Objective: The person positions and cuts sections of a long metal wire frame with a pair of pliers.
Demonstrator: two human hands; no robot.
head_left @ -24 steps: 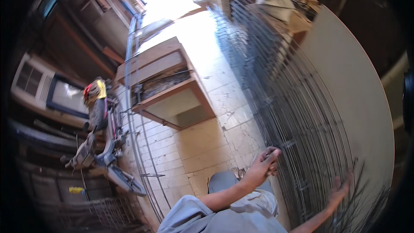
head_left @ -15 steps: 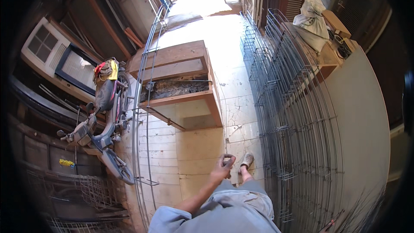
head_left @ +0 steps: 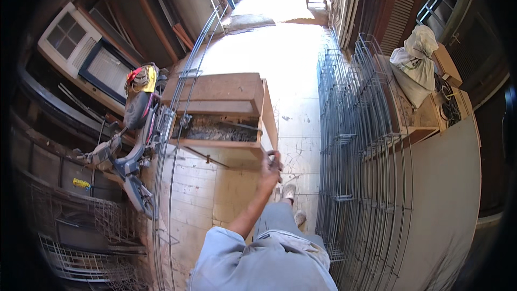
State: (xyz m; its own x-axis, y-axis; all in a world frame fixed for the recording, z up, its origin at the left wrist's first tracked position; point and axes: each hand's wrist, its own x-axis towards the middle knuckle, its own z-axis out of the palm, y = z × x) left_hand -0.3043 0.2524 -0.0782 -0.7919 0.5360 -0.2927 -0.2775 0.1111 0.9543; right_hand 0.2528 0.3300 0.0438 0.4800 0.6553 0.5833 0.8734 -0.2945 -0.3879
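Your left hand (head_left: 272, 167) is curled, on what I can't tell, near the wooden box (head_left: 215, 89), likely heavy and stiff: hold its frame (head_left: 215, 144).

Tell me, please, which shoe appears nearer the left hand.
The forward shoe, below the left hand; the other shoe sits farther back, nearer the steel frames.

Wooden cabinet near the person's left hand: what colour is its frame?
The wooden cabinet has a brown frame, best seen in the head view.
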